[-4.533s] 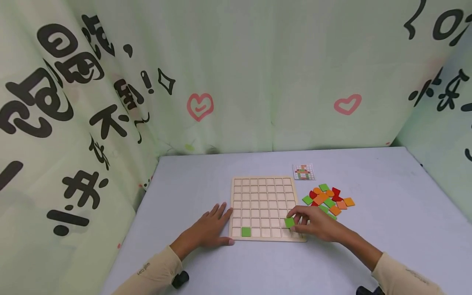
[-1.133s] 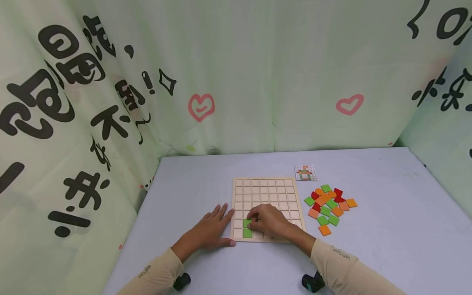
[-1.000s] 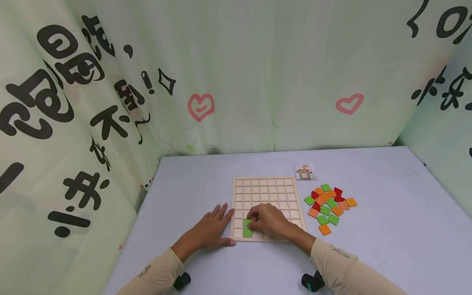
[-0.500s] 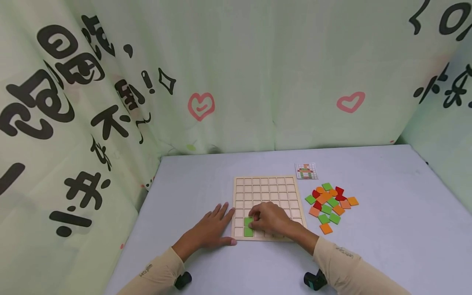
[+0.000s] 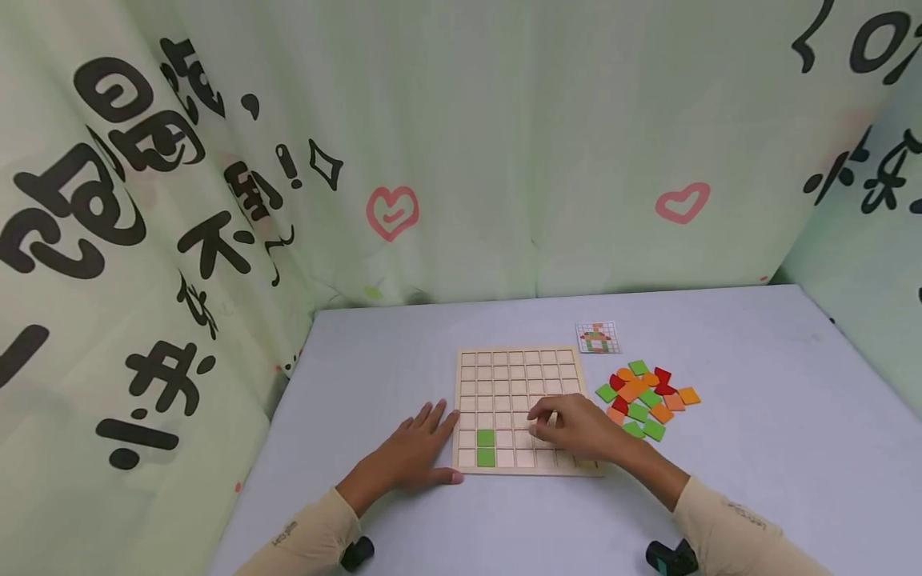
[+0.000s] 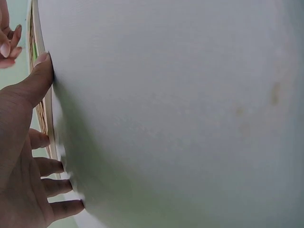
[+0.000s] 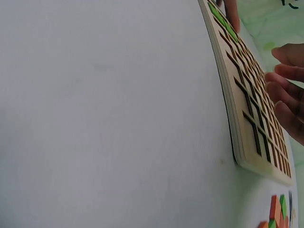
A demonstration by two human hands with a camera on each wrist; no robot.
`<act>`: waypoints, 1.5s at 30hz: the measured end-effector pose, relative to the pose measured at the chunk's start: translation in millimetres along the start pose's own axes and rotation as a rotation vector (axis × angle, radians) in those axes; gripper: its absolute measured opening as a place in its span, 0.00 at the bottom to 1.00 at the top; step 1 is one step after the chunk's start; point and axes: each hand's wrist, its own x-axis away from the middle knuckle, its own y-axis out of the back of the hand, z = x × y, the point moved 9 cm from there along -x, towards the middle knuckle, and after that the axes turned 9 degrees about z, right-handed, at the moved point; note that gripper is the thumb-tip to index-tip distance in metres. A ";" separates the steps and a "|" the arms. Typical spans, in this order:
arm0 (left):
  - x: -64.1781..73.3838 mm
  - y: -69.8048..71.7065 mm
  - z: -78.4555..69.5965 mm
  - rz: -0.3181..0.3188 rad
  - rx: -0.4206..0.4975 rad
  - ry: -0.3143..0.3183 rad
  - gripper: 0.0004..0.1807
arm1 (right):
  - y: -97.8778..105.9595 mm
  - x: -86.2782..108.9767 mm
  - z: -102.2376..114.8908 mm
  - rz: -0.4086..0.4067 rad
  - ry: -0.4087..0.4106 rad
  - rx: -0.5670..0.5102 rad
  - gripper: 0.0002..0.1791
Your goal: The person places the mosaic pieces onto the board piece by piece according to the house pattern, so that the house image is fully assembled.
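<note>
A wooden grid board (image 5: 457,384) lies flat on the table. Two green square tiles sit in it near the front left: a front tile (image 5: 486,457) and a rear tile (image 5: 486,438), one directly behind the other. Along the board's left edge rests my left hand (image 5: 412,452), its fingers spread and straight; in the left wrist view the thumb touches the edge. My right hand (image 5: 579,426) hovers over the right half of the board, fingers loosely bent. In the right wrist view nothing shows between the fingers (image 7: 280,90) of that hand.
Right of the board lies a loose pile of tiles (image 5: 651,398) in green, red and orange, squares and rounded shapes; the right hand and forearm hide its near side. A small picture card (image 5: 598,338) with a coloured grid pattern lies behind the pile. Printed curtains surround the white table (image 5: 389,352).
My right hand, holding a green tile seconds ago, has set it behind the first green tile. It has since released it and moved right, off the tiles. My left hand stays put.
</note>
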 end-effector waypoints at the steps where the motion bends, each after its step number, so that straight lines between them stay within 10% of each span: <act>1: 0.4 0.7 -0.1 -0.003 -0.003 -0.001 0.55 | 4.3 4.9 -3.2 -0.001 0.000 0.000 0.09; 22: 3.5 0.9 -2.6 0.001 -0.004 -0.016 0.54 | 76.2 105.3 -87.6 -0.228 -0.179 0.177 0.16; 45: 2.8 -0.8 0.4 -0.002 0.008 -0.019 0.55 | 72.0 114.6 -105.7 -0.266 -0.353 0.193 0.21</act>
